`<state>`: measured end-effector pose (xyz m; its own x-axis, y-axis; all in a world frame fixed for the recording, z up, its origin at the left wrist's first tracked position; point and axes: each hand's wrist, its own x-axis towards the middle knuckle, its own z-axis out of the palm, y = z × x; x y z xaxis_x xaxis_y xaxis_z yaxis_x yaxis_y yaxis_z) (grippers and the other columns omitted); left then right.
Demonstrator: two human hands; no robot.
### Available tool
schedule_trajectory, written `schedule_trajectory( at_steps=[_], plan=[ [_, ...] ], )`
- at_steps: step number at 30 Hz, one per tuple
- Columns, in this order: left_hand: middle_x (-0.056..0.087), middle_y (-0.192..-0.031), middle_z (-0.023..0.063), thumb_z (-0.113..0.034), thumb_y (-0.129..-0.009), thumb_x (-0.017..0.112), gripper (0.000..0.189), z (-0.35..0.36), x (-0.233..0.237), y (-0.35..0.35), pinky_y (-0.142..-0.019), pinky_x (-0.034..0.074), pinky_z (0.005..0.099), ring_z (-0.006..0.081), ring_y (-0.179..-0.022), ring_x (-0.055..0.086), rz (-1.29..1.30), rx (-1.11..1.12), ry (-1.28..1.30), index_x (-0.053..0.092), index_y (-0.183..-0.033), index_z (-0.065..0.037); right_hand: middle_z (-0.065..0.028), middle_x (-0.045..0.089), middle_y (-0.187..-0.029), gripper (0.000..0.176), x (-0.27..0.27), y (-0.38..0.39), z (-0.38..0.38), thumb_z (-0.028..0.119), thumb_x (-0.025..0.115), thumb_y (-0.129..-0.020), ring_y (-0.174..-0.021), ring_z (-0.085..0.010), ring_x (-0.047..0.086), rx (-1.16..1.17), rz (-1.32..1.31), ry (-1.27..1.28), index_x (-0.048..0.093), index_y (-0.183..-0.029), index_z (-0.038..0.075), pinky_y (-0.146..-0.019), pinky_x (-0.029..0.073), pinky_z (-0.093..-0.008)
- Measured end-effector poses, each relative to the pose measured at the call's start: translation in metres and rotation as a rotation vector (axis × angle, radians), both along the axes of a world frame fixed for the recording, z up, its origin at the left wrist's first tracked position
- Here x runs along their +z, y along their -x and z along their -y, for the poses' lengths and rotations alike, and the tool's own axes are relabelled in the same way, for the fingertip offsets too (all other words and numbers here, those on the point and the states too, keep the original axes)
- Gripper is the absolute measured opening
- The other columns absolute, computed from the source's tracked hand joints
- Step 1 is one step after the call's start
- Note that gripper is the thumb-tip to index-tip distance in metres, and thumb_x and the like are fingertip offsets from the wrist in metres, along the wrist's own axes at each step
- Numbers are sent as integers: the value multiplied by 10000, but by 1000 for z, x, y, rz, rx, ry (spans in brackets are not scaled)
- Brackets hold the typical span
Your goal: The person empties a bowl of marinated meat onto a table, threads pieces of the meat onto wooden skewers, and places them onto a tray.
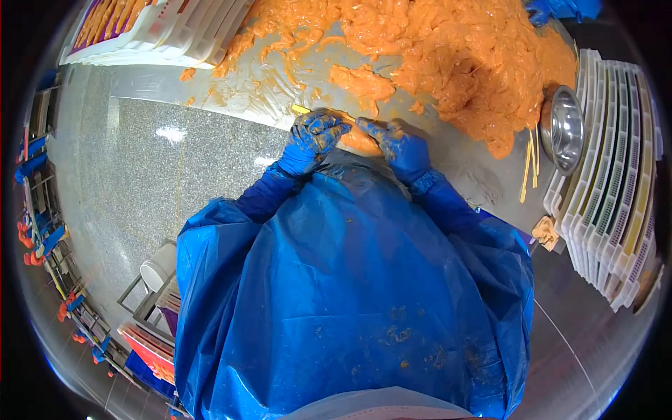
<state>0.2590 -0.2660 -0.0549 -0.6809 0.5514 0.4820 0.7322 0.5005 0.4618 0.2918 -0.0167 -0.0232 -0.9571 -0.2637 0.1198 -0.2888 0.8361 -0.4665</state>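
Note:
Both my hands wear blue gloves smeared with orange paste. My left hand and my right hand close together around a lump of orange marinated meat at the near edge of the steel table. A yellow skewer tip sticks out past my left hand. A big heap of the same orange meat covers the table beyond my hands. My blue plastic apron fills the lower part of the view.
A steel bowl and a few bamboo skewers lie to the right. Stacked white trays stand at the far right, more white trays at the top left. Grey speckled floor lies to the left, with racks below.

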Motion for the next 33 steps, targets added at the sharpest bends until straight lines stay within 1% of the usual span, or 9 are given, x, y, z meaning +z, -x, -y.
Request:
schedule_trajectory(
  at_steps=[1, 4, 8, 11, 13, 17, 19, 21, 33],
  plan=[
    [649, -1093, 69, -70, -763, 694, 316, 0, 1, 1, -884, 495, 420, 302, -1039, 602, 0, -3, 6, 711, -1071, -143, -112, 664, -859, 323, 7, 2, 3, 162, 566, -859, -709, -285, 647, 38, 110, -207, 656, -1169, 172, -594, 518, -426],
    [649, -1102, 72, -57, -768, 684, 325, 0, 4, 5, -881, 492, 414, 302, -1037, 598, 95, 7, -65, 708, -1081, -143, -126, 667, -896, 365, -31, 12, -43, 175, 578, -865, -699, -310, 641, -216, -126, 36, 632, -1226, 163, -612, 519, -448],
    [635, -1141, 86, -64, -787, 673, 360, 9, 43, 16, -915, 470, 417, 306, -1070, 579, 226, 152, -103, 683, -1132, -165, -159, 660, -942, 315, -25, -16, -88, 190, 575, -882, -748, -330, 642, -210, -331, -69, 641, -1180, 111, -646, 517, -442],
    [627, -1150, 96, -101, -790, 686, 329, 28, 45, 27, -920, 465, 415, 315, -1077, 573, 167, 158, 33, 679, -1112, -168, -180, 656, -997, 305, -44, -47, -100, 200, 590, -869, -825, -348, 639, -402, 42, 206, 640, -1137, 61, -709, 514, -444],
    [627, -1139, 97, -133, -787, 696, 272, 37, 43, 33, -908, 455, 424, 315, -1053, 573, 255, 112, 82, 680, -1058, -150, -180, 662, -991, 299, -15, -50, -91, 214, 603, -855, -868, -347, 634, -358, 37, -39, 642, -1102, 50, -742, 509, -449],
    [634, -1069, 79, -164, -781, 700, 228, 51, 25, 41, -868, 466, 434, 319, -991, 583, 207, 128, 314, 677, -1007, -146, -172, 661, -991, 299, -4, -54, -64, 196, 601, -833, -850, -354, 633, -258, -18, 52, 647, -1089, 49, -749, 509, -455],
    [647, -1085, 71, -142, -789, 681, 247, 45, 34, 39, -866, 468, 426, 308, -1002, 592, 151, 199, 326, 682, -1036, -158, -158, 659, -980, 273, -9, -50, -57, 161, 598, -806, -852, -358, 631, 64, 66, 8, 657, -1048, 52, -754, 511, -446],
    [656, -1120, 59, -118, -795, 664, 292, 31, 55, 37, -881, 471, 417, 284, -1039, 595, 73, 178, 120, 683, -1082, -170, -139, 661, -978, 270, -19, -55, -51, 118, 592, -769, -854, -361, 630, 13, 66, -53, 672, -1021, 65, -757, 512, -444],
    [652, -1130, 9, -155, -810, 616, 293, -8, 24, 17, -920, 449, 407, 262, -1082, 558, 44, -115, 284, 712, -1074, -238, -93, 629, -931, 513, 3, -33, -32, 15, 572, -773, -897, -296, 601, 118, -50, -59, 694, -1178, 306, -743, 501, -404]
  ],
)
